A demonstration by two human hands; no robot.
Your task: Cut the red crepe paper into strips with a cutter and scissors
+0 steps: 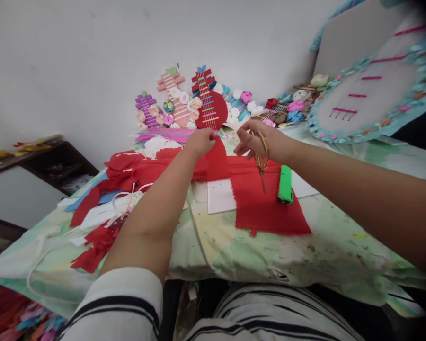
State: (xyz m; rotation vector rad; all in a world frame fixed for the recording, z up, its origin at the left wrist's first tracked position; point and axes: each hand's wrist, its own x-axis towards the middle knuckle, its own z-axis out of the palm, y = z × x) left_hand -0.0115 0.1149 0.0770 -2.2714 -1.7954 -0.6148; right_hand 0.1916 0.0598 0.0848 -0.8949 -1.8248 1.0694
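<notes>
Left hand (pixel 200 142): thumb and fingers pinched on the top of a red piece (pixel 217 160), lifting it above the table's far middle.
Right hand (pixel 261 137): fingers loosely curled, gold scissors (pixel 261 161) hooked in them, tips pointing down; they touch no cloth that I can make out.
Red sheet (pixel 266 206): flat in front of the person, partly over a white board (pixel 220 196), its edges frayed, a green tool (pixel 286 184) resting on it.
Cut so far: some, I'd judge; red scraps (pixel 97 246) lie left of the arm, and small bits dot the tablecloth (pixel 326 265).
Left uncut: that broad sheet, by the look of it. Whether the pinched piece is fully free, I can't tell.
Finished: a red lute (pixel 213 109) stands complete by the wall, among other decorated ones.
</notes>
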